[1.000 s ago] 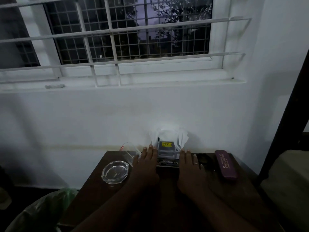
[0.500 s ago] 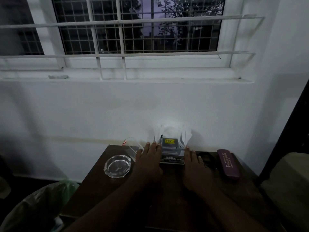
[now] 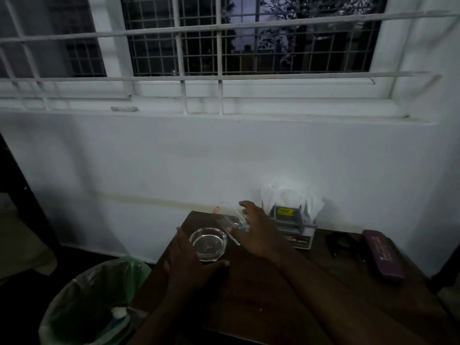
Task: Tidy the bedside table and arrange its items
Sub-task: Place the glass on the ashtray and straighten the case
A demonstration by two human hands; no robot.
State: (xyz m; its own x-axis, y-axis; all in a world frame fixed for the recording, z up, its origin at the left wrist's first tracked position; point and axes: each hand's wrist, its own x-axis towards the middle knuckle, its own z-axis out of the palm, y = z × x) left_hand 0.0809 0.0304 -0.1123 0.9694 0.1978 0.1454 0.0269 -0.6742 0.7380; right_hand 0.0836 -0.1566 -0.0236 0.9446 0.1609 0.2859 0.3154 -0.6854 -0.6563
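In the head view, the glass ashtray point(image 3: 207, 243) is cupped by the left hand point(image 3: 191, 265), fingers and thumb curled round its sides on the desk point(image 3: 273, 295). A tilted clear cup point(image 3: 230, 220) is reached by the right hand point(image 3: 258, 232), fingers spread; a grip cannot be confirmed. Grouping the glassware seems in hand; next, a firm hold on the cup is needed.

I am looking into a dim bedroom in a home: a dark wooden bedside table point(image 3: 286, 295) is standing against a white wall point(image 3: 174, 158) beyond the fingers, a barred window point(image 3: 224, 46) is showing dusk above them, and a lined waste bin point(image 3: 92, 302) is sitting on the floor to their left.
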